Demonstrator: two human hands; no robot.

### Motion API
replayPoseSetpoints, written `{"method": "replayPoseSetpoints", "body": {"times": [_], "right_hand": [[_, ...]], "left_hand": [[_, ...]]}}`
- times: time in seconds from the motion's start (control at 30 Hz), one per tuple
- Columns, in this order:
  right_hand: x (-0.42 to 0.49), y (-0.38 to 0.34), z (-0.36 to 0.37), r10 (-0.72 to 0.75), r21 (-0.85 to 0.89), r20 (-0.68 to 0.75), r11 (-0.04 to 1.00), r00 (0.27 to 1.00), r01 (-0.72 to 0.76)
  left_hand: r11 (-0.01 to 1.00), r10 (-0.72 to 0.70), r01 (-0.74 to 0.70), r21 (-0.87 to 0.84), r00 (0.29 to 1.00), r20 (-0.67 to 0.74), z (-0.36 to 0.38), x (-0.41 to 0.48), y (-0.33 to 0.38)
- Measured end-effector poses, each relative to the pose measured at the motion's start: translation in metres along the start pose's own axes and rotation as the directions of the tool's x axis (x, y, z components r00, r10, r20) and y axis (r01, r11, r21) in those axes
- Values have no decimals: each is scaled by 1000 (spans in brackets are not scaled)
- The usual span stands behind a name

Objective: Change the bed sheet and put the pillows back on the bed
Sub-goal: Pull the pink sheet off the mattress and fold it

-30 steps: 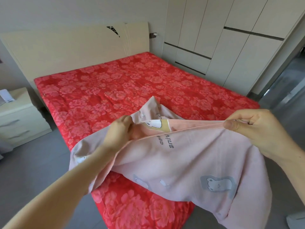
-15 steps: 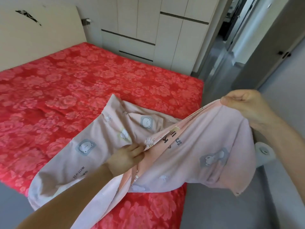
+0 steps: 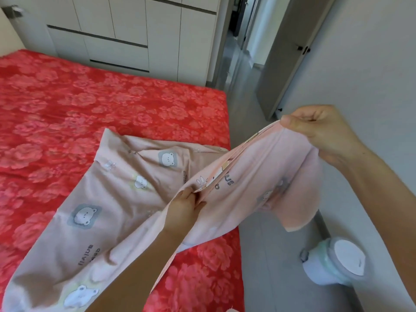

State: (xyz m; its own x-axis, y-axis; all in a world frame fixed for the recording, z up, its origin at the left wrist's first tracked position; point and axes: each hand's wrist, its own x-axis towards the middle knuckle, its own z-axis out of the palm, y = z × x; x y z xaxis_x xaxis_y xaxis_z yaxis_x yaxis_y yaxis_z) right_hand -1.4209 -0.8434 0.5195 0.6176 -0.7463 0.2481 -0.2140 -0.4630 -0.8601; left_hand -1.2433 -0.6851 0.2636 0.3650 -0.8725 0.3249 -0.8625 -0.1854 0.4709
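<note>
From the head camera I see the left hand (image 3: 184,208) low over the near right part of the bed (image 3: 78,104), thumb and curled fingers pinching the folded hem of the pink bear-print sheet (image 3: 112,212). The right hand (image 3: 324,131) is raised higher, out past the bed's right edge, and its thumb presses the same hem against curled fingers. The hem runs taut and slanted between the two hands. Below it a loose pink flap hangs over the bed's edge and above the floor (image 3: 270,255). The rest of the sheet lies on the red flowered cover, spreading from the left hand towards the lower left corner of the frame, where it runs out of view. Its far edge is a rumpled fold near the middle of the bed. The bed's right edge runs from the far corner near the wardrobe (image 3: 126,30) down to the bottom of the frame. Between that edge and the wall (image 3: 371,64) there is a strip of grey floor. A white round device (image 3: 335,262) sits in this strip close to the wall, below the right forearm. Beyond the far corner the strip leads to an open door (image 3: 290,55). The far and left parts of the red cover lie bare and flat.
</note>
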Motion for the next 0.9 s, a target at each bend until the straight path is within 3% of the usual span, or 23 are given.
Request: {"method": "replayPoseSetpoints", "body": {"times": [0.1, 0.23, 0.33, 0.4, 0.47, 0.57, 0.67, 0.73, 0.8, 0.83, 0.9], "right_hand": [[-7, 0, -11, 15, -5, -52, 1000, 999, -15], [-16, 20, -28, -4, -195, -92, 981, 996, -14], [-25, 37, -36, -57, -407, -63, 913, 996, 27], [-32, 40, -39, -155, -523, -8, 842, 988, 128], [-38, 42, -37, -205, -537, 37, 822, 978, 193], [-53, 46, -24, -101, -445, 72, 887, 992, 123], [-77, 53, -19, 3, -212, 292, 975, 957, 62], [-95, 52, -19, 109, -97, 566, 993, 817, -65], [-108, 56, -15, 166, -228, 716, 974, 678, 4], [-113, 60, -11, 158, -279, 742, 956, 651, 86], [-117, 58, -7, 79, -277, 687, 947, 722, 160]], "left_hand": [[983, 17, -19, -182, 1000, -13, -21, -16, -6], [919, -144, 147, -367, 989, 36, -68, -40, -6], [760, -306, 355, -544, 934, 183, -105, -47, 5], [675, -303, 403, -618, 915, 266, -126, -51, 15], [648, -268, 435, -625, 899, 348, -142, -56, 28], [586, -242, 528, -614, 838, 489, -162, -64, 45], [485, -252, 623, -613, 771, 584, -178, -67, 46], [506, -278, 648, -570, 748, 603, -186, -68, 43], [562, -330, 659, -500, 733, 595, -190, -68, 36], [590, -353, 661, -464, 728, 588, -192, -68, 34], [631, -378, 647, -428, 738, 559, -192, -71, 30]]}}
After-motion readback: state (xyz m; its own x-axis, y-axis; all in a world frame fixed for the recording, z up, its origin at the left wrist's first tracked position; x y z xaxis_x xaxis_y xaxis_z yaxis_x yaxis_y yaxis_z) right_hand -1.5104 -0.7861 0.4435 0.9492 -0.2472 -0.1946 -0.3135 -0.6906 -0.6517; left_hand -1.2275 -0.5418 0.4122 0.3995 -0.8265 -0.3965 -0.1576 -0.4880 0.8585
